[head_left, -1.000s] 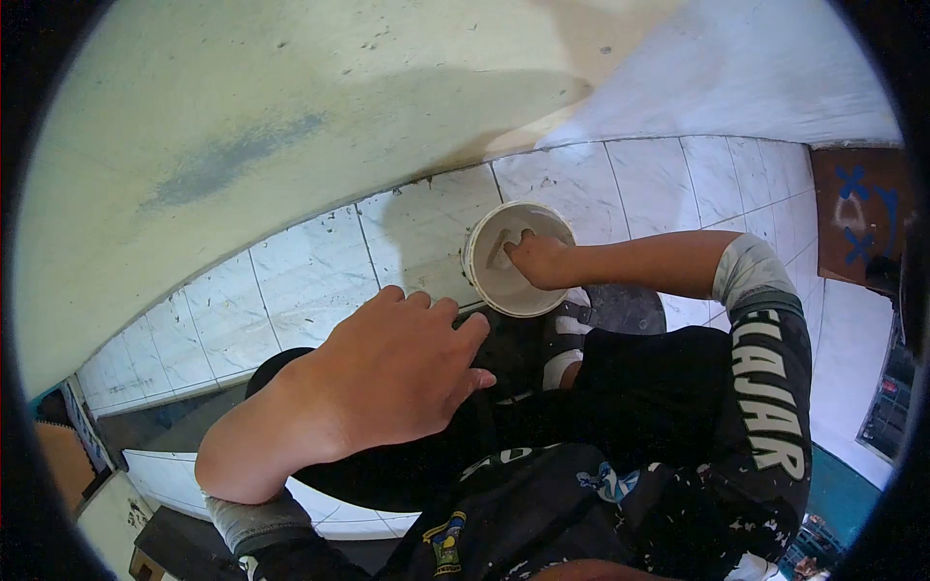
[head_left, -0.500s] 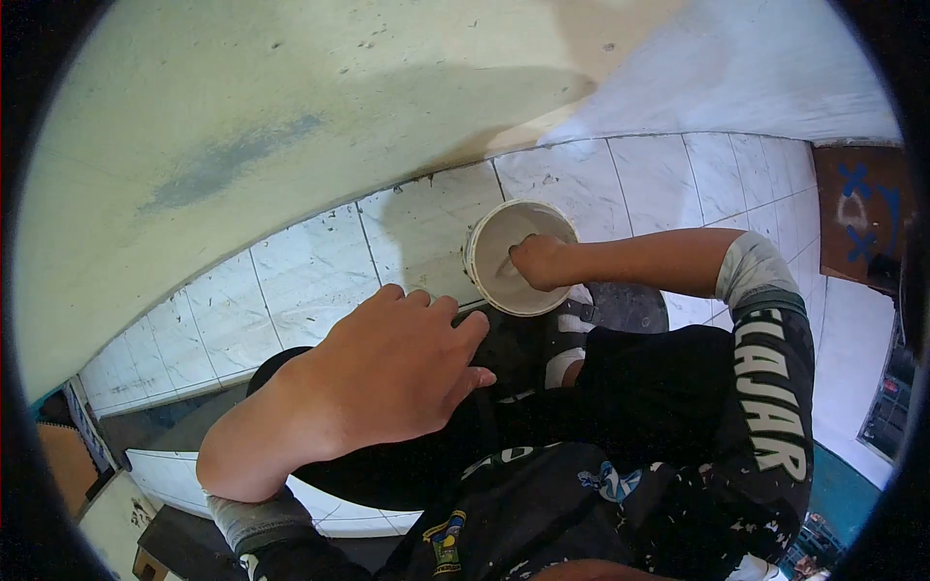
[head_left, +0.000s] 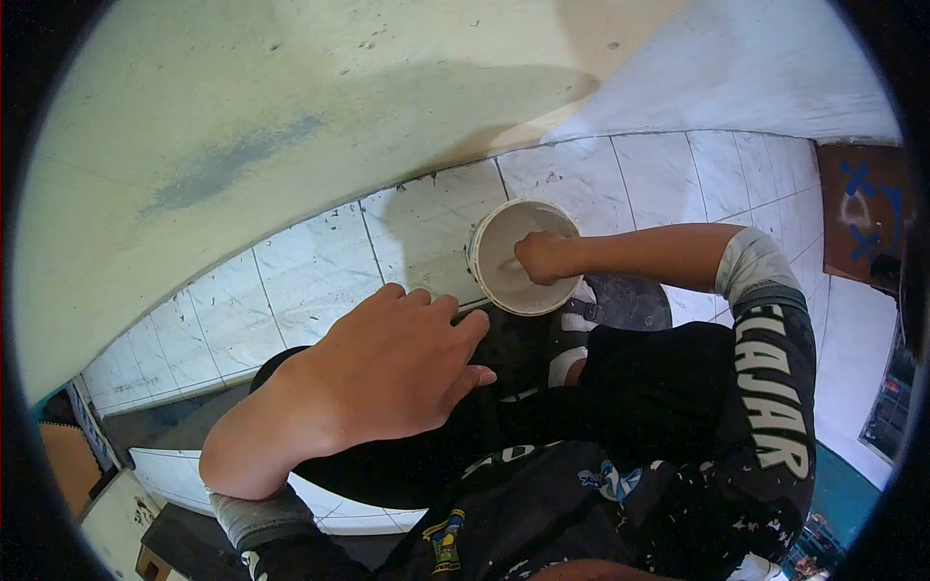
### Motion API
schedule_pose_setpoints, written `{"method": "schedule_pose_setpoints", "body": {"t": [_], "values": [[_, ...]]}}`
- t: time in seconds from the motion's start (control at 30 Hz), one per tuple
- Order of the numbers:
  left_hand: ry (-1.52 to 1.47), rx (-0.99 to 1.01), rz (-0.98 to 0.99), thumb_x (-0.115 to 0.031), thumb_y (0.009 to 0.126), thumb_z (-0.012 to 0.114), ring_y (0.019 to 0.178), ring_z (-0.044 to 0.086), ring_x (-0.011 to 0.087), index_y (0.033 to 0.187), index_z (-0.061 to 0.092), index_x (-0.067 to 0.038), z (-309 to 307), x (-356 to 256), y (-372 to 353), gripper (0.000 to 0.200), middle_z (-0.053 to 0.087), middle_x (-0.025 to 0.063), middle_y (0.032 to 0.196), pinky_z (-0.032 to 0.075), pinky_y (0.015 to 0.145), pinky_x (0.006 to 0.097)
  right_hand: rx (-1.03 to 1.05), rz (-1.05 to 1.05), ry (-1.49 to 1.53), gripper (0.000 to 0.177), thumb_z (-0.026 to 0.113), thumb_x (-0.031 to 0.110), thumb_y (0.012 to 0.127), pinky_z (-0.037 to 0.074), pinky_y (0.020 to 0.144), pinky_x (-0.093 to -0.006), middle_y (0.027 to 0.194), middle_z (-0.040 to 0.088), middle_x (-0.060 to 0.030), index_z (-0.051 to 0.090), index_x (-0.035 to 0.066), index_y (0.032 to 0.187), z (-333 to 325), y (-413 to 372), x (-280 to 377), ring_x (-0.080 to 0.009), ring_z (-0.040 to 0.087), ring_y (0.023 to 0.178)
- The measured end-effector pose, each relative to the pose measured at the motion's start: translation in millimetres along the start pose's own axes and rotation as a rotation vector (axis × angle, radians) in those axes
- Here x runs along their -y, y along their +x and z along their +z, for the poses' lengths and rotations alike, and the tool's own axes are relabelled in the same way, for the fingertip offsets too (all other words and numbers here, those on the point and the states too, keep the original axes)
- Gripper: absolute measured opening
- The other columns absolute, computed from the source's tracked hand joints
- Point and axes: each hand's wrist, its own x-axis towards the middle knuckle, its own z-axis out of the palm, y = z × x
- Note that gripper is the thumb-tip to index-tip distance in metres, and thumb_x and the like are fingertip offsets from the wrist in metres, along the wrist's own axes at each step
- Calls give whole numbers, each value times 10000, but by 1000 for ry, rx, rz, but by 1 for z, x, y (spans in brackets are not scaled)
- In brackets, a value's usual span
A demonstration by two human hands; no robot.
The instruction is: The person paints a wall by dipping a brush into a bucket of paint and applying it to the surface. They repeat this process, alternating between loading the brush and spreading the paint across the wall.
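A white round bucket [head_left: 490, 235] sits on the tiled floor close to the wall. My right hand [head_left: 547, 258] reaches down inside it, fingers curled into a fist. A thin pale shape shows beside the fist inside the bucket; I cannot tell what the fingers grip. My left hand [head_left: 402, 353] hangs loosely over my dark-clothed knee, its back towards the camera. Its thumb stands apart from the bent fingers, and nothing is in it.
A cream wall [head_left: 291, 107] with a grey smeared patch rises past the white marbled tiles [head_left: 417, 218]. My sandalled foot [head_left: 573, 334] stands right by the bucket. A brown panel [head_left: 862, 218] with blue marks stands at the right.
My right fist has shifted very slightly within the bucket. My left hand keeps its place over the knee, and the bucket stands where it was.
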Motion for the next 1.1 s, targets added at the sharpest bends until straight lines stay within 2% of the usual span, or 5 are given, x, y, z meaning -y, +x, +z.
{"method": "schedule_pose_setpoints", "body": {"t": [0.3,0.63,0.73,0.93,1.1], "values": [[-49,96,-122,-362,1000,566,966,643,359,1294,570,9,-5,11,8,472,674,189,1047,490,871,451,-323,-91,25,441,622,9,780,549,784,-506,1043,628,-293,563,-43,1214,-16,-49,-2,-421,665,921],[-164,185,-368,-443,1017,500,1092,626,400,1270,595,-31,2,38,72,492,673,234,1111,485,943,458,-443,-318,199,421,639,119,824,532,799,-511,1058,622,-219,576,57,1236,-30,-129,-81,-393,665,904],[-191,278,-491,-448,1023,506,1084,645,375,1301,587,-52,10,51,102,491,683,209,1166,507,933,453,-608,-490,541,302,686,159,837,517,697,-435,924,659,-192,622,45,1109,-3,-122,-117,-348,647,765],[-327,305,-568,-372,1028,479,1114,638,367,1264,596,-36,59,77,139,427,671,214,1192,498,965,448,-301,-453,1353,123,584,124,970,437,604,-256,787,628,-24,608,5,994,40,-104,-143,-71,551,690],[-301,334,-522,-328,993,494,1110,630,370,1258,605,-8,95,112,143,430,656,227,1205,488,983,438,-197,-478,1416,159,637,148,948,438,604,-258,804,641,-29,647,-4,993,52,-100,-149,-72,551,684]]}}
